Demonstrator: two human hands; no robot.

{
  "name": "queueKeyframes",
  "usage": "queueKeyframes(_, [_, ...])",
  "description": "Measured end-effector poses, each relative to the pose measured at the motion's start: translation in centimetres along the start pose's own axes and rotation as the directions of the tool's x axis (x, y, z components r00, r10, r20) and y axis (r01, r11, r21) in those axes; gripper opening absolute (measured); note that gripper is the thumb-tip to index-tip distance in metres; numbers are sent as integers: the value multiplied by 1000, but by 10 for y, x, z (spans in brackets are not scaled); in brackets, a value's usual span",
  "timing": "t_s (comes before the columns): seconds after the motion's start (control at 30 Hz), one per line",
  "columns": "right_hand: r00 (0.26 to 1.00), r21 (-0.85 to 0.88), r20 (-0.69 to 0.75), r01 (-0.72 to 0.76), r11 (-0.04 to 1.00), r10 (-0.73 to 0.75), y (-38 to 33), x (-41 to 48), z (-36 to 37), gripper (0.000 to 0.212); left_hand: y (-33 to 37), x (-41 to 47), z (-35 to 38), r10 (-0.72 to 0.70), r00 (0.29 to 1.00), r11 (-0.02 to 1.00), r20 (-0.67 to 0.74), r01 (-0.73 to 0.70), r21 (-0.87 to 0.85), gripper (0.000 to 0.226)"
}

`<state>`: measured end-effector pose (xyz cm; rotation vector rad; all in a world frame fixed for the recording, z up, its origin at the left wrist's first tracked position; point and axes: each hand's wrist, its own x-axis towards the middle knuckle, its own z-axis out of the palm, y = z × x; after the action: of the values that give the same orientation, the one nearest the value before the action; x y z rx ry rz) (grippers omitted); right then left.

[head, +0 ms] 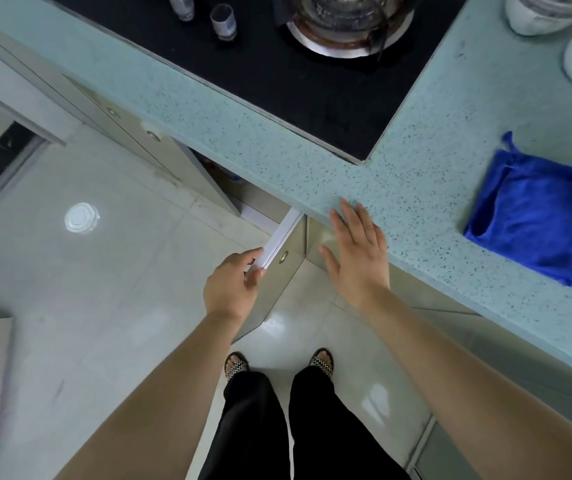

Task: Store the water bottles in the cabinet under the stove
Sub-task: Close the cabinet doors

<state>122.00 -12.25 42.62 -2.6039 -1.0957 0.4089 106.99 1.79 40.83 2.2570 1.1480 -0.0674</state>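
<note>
While left hand (230, 289) grips cabinet door (291, 271), right hand (357, 254) spreads flat — perhaps touching countertop (416, 168).

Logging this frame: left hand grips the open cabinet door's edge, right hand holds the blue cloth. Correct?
No: the head view shows the right hand open, holding nothing, apart from the blue cloth. The left hand does grip the cabinet door's edge.

Speckled pale-blue counter (416, 188); on it, at right, we note a folded blue cloth (534, 216) and, well beyond it, two white vessels (537, 15), partly out of view. A clear round lid (81, 218) lies on the tiled floor (104, 289). Two small cups (223, 24) stand near the top edge.
</note>
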Motion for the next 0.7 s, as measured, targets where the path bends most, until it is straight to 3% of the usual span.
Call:
queueKeyframes(0.13, [998,57,-42,50,997,-48,-14,14,1,48,-17,14,-13,-20,997,1000,-70,18,-24,23])
queueKeyframes(0.3, [994,63,-78,76,995,-71,-43,45,5,44,-37,53,-33,64,995,998,-80,-65,-9,20])
queueKeyframes(0.57, [945,111,-240,-198,974,220,-86,74,37,52,-52,155,-77,291,957,957,-5,-291,1,16])
queueKeyframes(0.7, [920,121,-326,-190,974,220,-113,92,47,48,-71,182,-95,374,925,927,65,-376,8,20])
